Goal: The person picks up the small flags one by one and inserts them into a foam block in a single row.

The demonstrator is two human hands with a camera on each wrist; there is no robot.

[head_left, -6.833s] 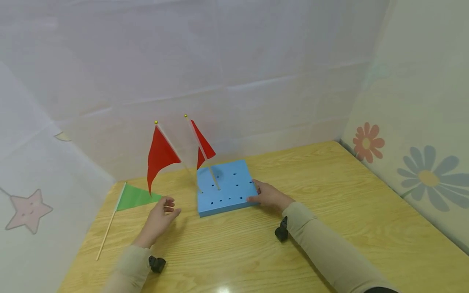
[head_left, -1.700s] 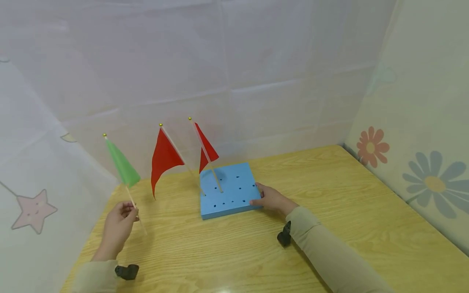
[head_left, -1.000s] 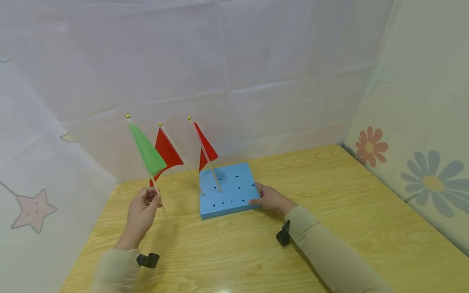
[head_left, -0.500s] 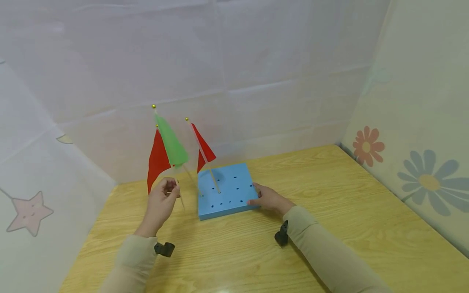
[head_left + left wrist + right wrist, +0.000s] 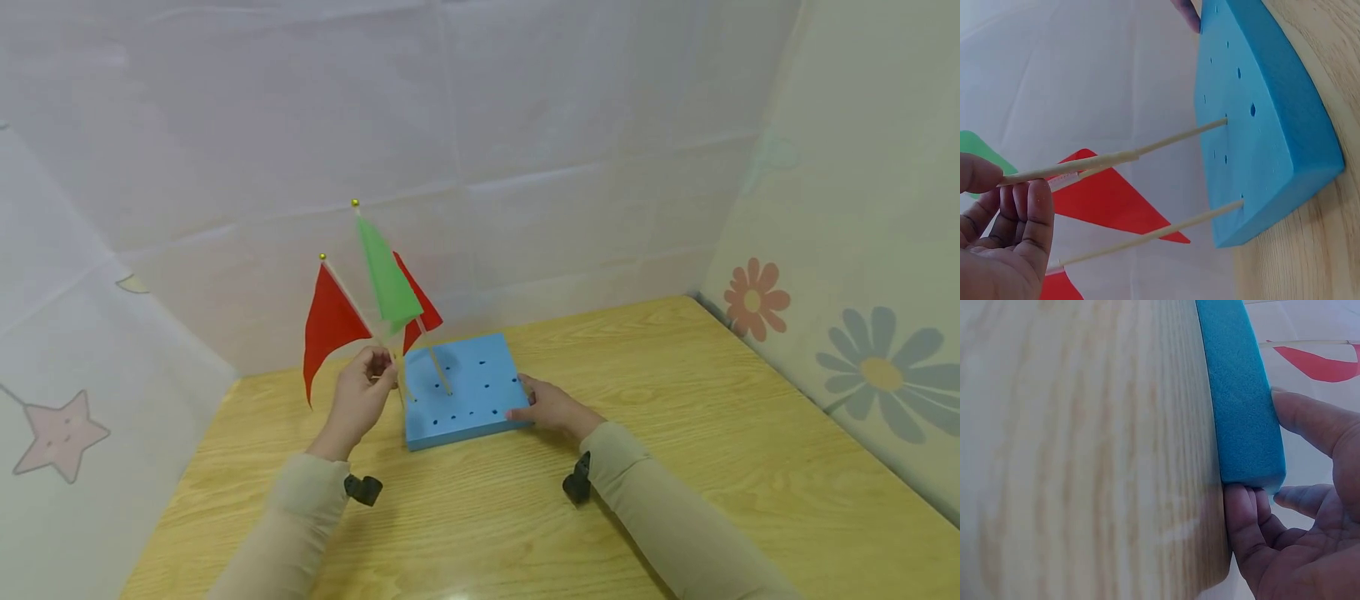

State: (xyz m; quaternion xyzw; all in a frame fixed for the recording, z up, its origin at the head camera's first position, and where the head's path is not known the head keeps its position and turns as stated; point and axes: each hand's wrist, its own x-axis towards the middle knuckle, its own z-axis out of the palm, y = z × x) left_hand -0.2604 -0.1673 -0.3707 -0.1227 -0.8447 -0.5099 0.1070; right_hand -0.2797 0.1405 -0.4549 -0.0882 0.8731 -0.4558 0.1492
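My left hand (image 5: 360, 392) pinches the wooden stick of a green pennant flag (image 5: 388, 283) between thumb and fingers. In the left wrist view, the lower end of this stick (image 5: 1066, 167) points at the blue foam block (image 5: 468, 400) but stays apart from it. Two red pennant flags stand in holes of the block: one red flag (image 5: 330, 317) at its left edge, another red flag (image 5: 431, 315) farther in, partly behind the green cloth. My right hand (image 5: 558, 407) grips the block's right edge, thumb on top and fingers against the side, as the right wrist view shows.
Several small holes dot the block's top. The block lies on a wood-grain table (image 5: 675, 433). White cloth (image 5: 562, 125) hangs behind the table, and a flower-printed cloth (image 5: 885, 192) is at the right.
The green flag lay on the table at first. My left hand picked it up, raised it and carried it right to the block's left side. My right hand has stayed on the block.
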